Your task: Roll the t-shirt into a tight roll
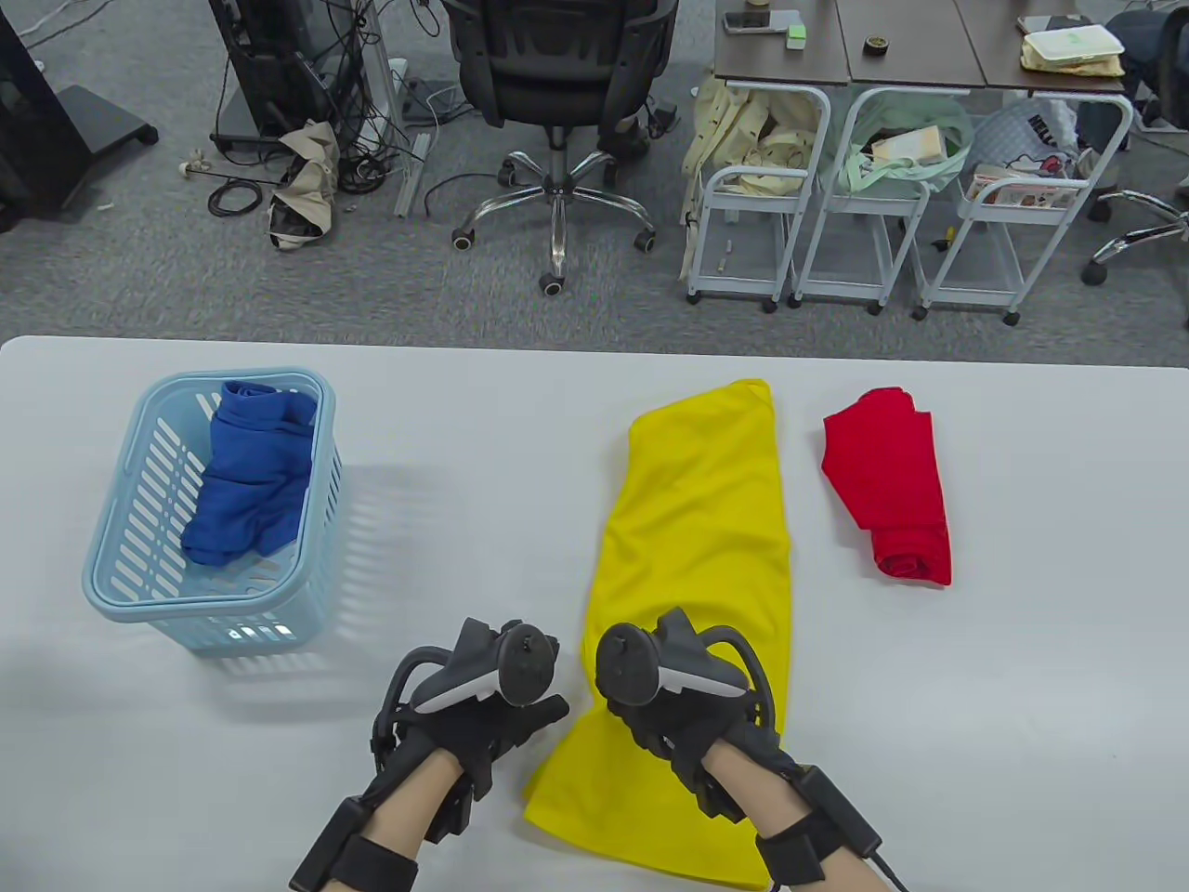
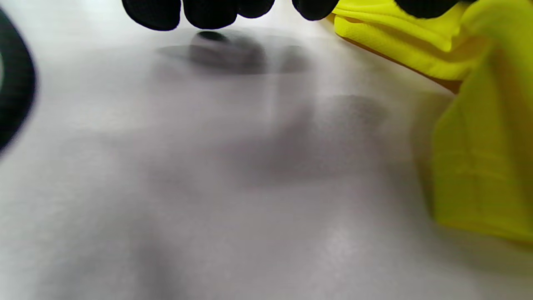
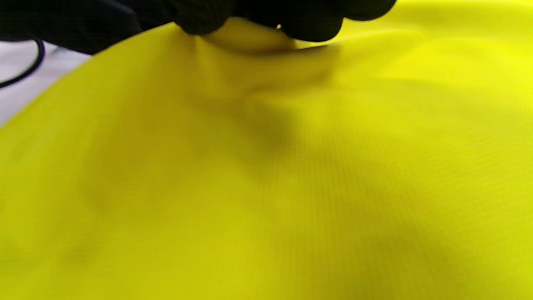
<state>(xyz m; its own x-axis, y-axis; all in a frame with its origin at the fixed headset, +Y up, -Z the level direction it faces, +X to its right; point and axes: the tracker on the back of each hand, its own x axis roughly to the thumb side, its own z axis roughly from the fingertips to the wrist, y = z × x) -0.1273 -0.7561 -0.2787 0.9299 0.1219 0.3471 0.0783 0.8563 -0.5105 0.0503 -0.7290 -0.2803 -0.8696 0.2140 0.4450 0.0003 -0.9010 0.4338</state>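
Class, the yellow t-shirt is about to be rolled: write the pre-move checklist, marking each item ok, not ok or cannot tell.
1. Yellow t-shirt folded into a long strip on the table: ok.
2. Right hand has a grip on the shirt's near part: ok, fingers pinch a fold.
3. Left hand grips the shirt: cannot tell; its fingertips hang over bare table beside the cloth.
4. Path ahead free: ok; red t-shirt and basket lie apart.
5. Near hem straight: not ok, flared.

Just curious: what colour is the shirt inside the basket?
Blue shirt, in the light-blue basket; clearest in the table view.
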